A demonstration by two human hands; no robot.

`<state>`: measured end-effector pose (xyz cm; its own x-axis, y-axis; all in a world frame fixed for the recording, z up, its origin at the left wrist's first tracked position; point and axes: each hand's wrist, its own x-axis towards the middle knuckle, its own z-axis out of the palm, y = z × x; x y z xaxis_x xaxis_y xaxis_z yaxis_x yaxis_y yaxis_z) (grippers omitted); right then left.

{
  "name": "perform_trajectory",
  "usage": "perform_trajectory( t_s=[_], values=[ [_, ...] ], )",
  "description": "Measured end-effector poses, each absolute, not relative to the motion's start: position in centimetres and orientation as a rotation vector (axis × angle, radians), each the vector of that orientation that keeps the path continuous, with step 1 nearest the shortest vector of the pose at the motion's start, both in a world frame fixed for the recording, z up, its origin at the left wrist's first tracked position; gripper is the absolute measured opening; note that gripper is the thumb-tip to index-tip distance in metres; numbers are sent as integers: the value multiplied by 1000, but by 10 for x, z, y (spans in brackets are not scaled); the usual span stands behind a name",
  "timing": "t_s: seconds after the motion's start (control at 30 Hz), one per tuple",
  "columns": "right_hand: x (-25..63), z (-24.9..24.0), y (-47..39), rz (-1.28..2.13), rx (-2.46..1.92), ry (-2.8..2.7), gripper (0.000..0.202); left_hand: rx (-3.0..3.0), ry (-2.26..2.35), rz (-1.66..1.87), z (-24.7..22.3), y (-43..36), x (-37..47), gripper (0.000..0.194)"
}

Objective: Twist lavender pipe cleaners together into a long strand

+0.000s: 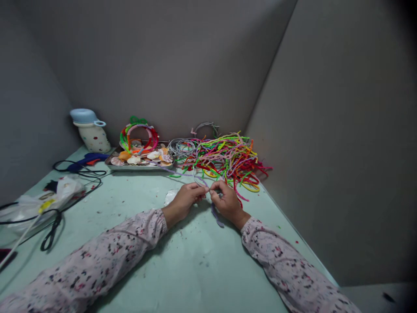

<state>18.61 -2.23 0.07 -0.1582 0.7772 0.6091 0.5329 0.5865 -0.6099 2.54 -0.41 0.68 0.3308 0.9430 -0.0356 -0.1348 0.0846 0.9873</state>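
Note:
Both hands meet over the middle of the table, fingertips almost touching. My left hand (189, 198) pinches a pale purple pipe cleaner (185, 174) together with a thin whitish wire loop (194, 174). On the other side my right hand (227, 201) has thumb and forefinger closed on the same purple strand, whose fuzzy end (216, 216) hangs below the fingers. The exact spot where the strands meet is small and partly covered by fingertips. Just behind the hands lies a tangled pile of colourful pipe cleaners (228, 156).
A metal tray (143, 167) of shells holds colourful wrapped rings (125, 137). Coiled grey wire (182, 148) sits beside it. At left are a blue-lidded bottle (93, 134), black cables (52, 234) and a plastic bag (68, 191). Grey walls enclose the green table (195, 269).

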Motion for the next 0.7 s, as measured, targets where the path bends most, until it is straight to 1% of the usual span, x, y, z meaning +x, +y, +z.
perform_trajectory(
  t_s=[0.27,0.7],
  values=[
    [186,1,-21,368,-1083,-1777,3,1158,886,991,5,-5,26,29],
    [186,1,-22,409,-1073,-1789,4,1176,887,987,7,-4,25,25]
  ],
)
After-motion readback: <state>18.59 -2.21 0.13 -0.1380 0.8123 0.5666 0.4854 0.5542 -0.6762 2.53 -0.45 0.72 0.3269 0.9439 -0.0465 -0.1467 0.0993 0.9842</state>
